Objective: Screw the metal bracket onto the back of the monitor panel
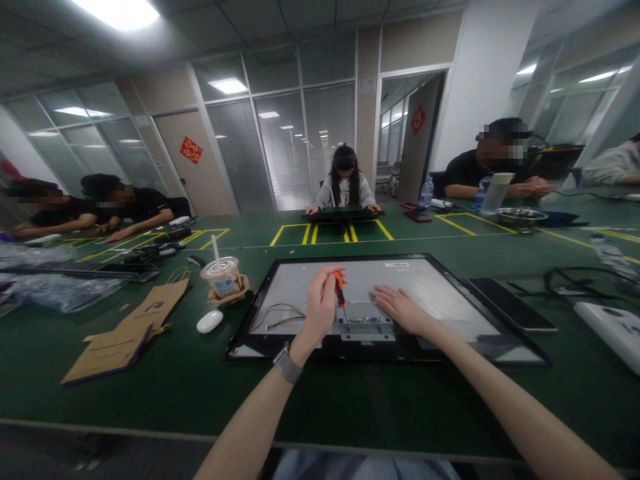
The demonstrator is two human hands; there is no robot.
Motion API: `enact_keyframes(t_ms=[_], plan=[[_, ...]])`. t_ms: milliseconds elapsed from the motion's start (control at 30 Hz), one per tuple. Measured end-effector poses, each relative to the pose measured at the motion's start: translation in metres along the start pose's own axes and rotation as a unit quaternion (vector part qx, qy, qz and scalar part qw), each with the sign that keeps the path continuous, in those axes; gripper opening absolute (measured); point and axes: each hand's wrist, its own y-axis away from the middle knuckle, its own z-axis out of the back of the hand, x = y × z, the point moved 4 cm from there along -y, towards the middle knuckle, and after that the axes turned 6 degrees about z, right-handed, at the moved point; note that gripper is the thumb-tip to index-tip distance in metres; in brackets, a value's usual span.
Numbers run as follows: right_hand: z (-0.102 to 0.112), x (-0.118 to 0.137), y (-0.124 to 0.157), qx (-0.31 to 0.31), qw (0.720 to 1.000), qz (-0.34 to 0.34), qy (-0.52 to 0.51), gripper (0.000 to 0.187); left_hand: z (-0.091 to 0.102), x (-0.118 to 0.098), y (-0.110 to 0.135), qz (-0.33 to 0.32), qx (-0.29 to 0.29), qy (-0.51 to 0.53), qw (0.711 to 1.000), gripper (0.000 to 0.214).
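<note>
A flat display panel with a black frame lies on the green table, its pale metal back facing up. My left hand is closed around an orange and black screwdriver held nearly upright. Its shaft points down at a metal bracket with connector ports near the panel's front edge. My right hand rests flat on the panel's back, fingers stretched out, just right of the bracket. Thin loose wires run across the panel on the left.
Left of the panel are a drink cup with a straw, a white oval case and a brown paper bag. To the right lie a black phone-like slab and a white power strip. Several people sit around the table.
</note>
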Motion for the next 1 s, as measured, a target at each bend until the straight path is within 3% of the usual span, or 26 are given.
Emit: enact_keyframes(t_ms=[200,467,667,867,1000], plan=[[0.0012,0.0021,0.0015,-0.002,1.000,-0.001,-0.002,0.063,0.0011,0.0024,-0.0015,0.004,-0.010,-0.015,1.000,0.019],[-0.0005,-0.0008,0.0000,-0.006,1.000,-0.005,-0.004,0.064,-0.0034,0.0048,0.0017,0.038,0.015,0.023,0.999,0.029],[-0.0018,-0.0013,0.0002,-0.003,1.000,0.002,0.006,0.060,-0.0055,0.0032,0.0009,-0.016,0.010,-0.016,1.000,0.017],[0.0005,0.0006,0.0010,-0.005,1.000,0.000,-0.002,0.062,-0.0040,0.0030,0.0001,0.024,0.014,0.006,1.000,0.024],[0.0010,0.0016,0.0013,0.000,1.000,-0.005,-0.004,0.063,-0.0018,0.0045,-0.0008,0.015,0.009,-0.002,1.000,0.020]])
